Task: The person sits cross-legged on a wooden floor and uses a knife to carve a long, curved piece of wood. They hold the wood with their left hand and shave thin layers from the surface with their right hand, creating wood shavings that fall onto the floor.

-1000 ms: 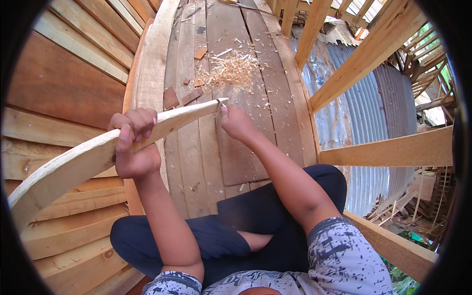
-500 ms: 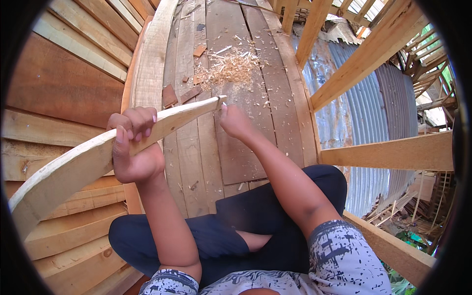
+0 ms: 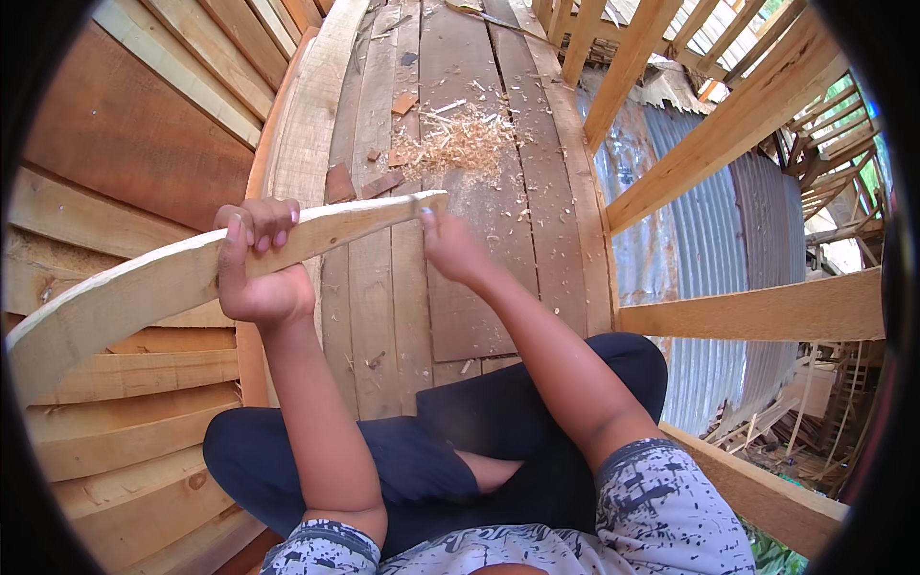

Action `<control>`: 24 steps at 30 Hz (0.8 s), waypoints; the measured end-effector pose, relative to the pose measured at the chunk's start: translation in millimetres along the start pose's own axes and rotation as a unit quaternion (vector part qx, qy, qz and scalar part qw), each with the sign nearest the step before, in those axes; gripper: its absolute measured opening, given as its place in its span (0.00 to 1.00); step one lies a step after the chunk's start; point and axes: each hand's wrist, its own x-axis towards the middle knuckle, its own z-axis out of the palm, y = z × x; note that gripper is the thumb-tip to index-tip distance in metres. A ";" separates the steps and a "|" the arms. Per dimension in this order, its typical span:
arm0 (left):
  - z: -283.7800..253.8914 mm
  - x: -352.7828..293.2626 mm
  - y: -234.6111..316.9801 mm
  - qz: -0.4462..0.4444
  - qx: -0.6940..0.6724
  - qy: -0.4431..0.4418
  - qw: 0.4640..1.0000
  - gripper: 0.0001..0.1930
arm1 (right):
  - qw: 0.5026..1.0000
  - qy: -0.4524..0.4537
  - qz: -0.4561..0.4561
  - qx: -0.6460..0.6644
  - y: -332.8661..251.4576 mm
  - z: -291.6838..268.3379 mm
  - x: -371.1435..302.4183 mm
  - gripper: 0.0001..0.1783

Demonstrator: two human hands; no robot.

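A long curved wooden board (image 3: pixel 144 273), with a pale, rough-cut upper edge, slants across the left side and narrows to a tip near the middle. My left hand (image 3: pixel 257 261) is wrapped round it part-way along, thumb on the near side and fingertips curling over. Just below the board's tip is my right hand (image 3: pixel 454 247), its fingers closed in a pinch. The thumb lies by the tip's lower edge, near a small dark mark on the wood. Whatever is between those fingers, if anything, is too small to make out.
Wood shavings (image 3: pixel 460 144) are heaped on the plank floor (image 3: pixel 374 297), with reddish-brown wood scraps (image 3: pixel 383 184) beside them. A slatted wooden wall (image 3: pixel 134 134) rises at the left. On the right stand timber rails (image 3: pixel 757 309), with corrugated metal sheets (image 3: pixel 695 211) beyond. My crossed legs are close below.
The board's tip sits slightly lower and further right in the picture. My right hand has shifted slightly left along the tip, fingers still pinched. My left hand keeps its hold.
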 end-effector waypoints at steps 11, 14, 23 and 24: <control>-1.7 -0.4 1.6 0.014 0.027 -0.036 0.999 0.14 | 0.994 -0.018 0.076 -0.074 19.1 -0.3 8.3 0.26; -0.2 0.1 4.1 0.026 0.022 -0.029 0.999 0.14 | 0.998 -0.025 -0.036 -0.037 -14.8 -11.1 -4.8 0.27; -7.8 1.6 6.3 0.013 0.034 -0.076 0.996 0.14 | 0.997 -0.073 -0.017 -0.013 -39.4 -20.5 -9.5 0.26; -9.7 1.2 6.2 0.010 0.031 -0.094 0.995 0.14 | 0.995 -0.087 -0.044 -0.003 -44.3 -22.9 -13.1 0.27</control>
